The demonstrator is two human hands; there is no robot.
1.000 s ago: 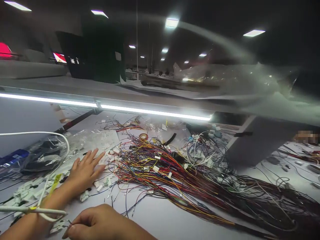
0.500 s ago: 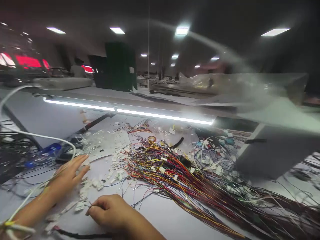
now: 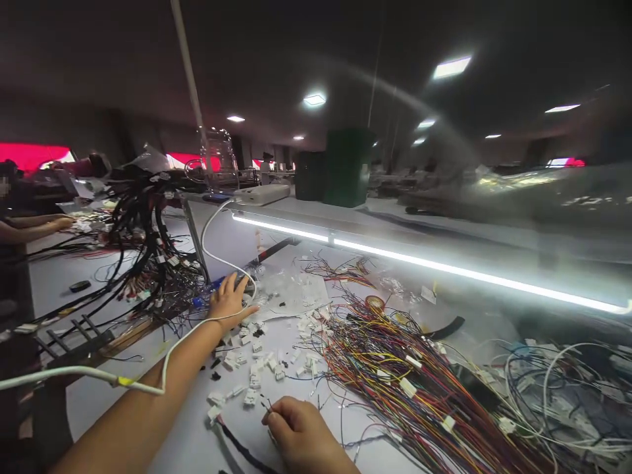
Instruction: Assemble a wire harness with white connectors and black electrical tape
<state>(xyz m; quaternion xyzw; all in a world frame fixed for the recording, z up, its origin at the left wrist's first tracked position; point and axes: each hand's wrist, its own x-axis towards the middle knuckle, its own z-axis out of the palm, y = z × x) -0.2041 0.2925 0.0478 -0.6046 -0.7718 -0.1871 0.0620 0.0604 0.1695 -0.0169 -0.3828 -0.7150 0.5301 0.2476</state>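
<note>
My left hand (image 3: 231,301) is stretched out with its fingers spread, at the far left of the worktable beside a blue object (image 3: 198,301) and clear plastic. A white cord (image 3: 210,320) runs across its wrist. My right hand (image 3: 303,431) is closed in a pinch near the front, with thin dark wires (image 3: 266,403) ending in small metal tips sticking out of its fingertips. Just left of it lies a black-sleeved cable (image 3: 241,447) with a white connector (image 3: 214,415) at its end. Loose white connector housings (image 3: 254,378) are scattered between my hands.
A large bundle of coloured wires (image 3: 395,368) spreads over the right side. Behind it are a tape roll (image 3: 374,303) and a lit tube lamp (image 3: 419,262) under a shelf. Black cable harnesses (image 3: 143,217) hang at left, where another person's arm (image 3: 39,228) reaches in.
The view has swung left, bringing the harnesses and another person into sight. My left hand reaches farther forward over the table. My right hand keeps its pinch on the wires.
</note>
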